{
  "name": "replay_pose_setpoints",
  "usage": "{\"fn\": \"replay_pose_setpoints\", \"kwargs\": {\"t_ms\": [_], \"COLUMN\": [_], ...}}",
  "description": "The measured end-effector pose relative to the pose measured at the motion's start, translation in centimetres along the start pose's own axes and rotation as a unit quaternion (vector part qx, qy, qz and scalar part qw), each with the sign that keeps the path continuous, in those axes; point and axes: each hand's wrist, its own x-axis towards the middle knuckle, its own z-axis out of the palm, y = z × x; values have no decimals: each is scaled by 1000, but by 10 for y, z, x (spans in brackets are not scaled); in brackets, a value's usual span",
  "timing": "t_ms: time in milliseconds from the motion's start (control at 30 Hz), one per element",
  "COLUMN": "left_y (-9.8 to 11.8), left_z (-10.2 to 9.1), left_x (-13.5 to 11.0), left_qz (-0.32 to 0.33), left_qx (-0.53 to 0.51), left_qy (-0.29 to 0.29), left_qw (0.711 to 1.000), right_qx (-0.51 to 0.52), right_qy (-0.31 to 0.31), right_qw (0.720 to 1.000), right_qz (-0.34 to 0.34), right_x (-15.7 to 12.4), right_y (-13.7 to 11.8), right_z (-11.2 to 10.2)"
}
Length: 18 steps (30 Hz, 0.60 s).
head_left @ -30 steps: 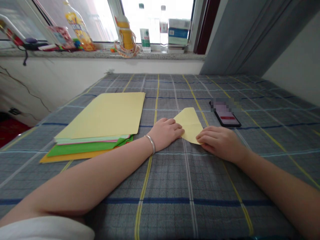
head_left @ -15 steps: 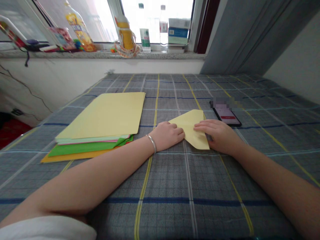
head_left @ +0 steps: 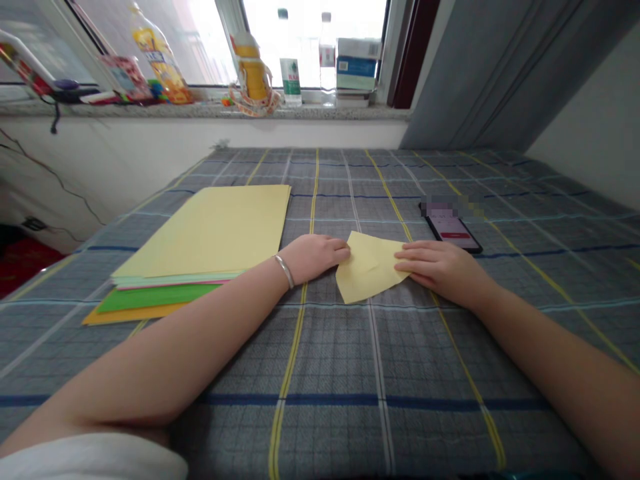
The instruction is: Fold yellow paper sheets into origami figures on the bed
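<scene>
A small folded pale yellow paper (head_left: 367,272) lies flat on the grey plaid cloth (head_left: 330,373) between my hands. My left hand (head_left: 315,255), with a silver bangle on the wrist, has its fingers curled and its fingertips pinch the paper's upper left edge. My right hand (head_left: 440,269) lies flat with its fingers stretched out, and the fingertips press on the paper's right corner.
A stack of coloured sheets (head_left: 200,247), yellow on top with green and orange below, lies to the left. A phone (head_left: 453,230) with a lit screen rests just beyond my right hand. Bottles (head_left: 253,63) and boxes (head_left: 356,67) line the windowsill.
The folded paper has been turned on the cloth, so its point now faces toward me and left. My left hand shifted left and back; my right hand stayed on the paper's right side.
</scene>
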Motion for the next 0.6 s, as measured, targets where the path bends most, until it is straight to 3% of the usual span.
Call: {"fn": "replay_pose_setpoints", "kwargs": {"t_ms": [133, 300, 500, 600], "left_y": [-7, -9, 15, 26], "left_z": [9, 7, 2, 0], "left_x": [1, 3, 4, 4], "left_qz": [-69, -95, -46, -59], "left_qx": [-126, -244, -201, -160], "left_qy": [53, 53, 35, 27], "left_qw": [988, 964, 978, 985], "right_qx": [-24, -62, -67, -61], "right_qy": [-9, -22, -9, 2], "right_qw": [1000, 998, 998, 998], "right_qz": [-4, 2, -12, -10], "right_x": [3, 7, 8, 8], "right_y": [-14, -27, -29, -29], "right_z": [-8, -13, -11, -10]}}
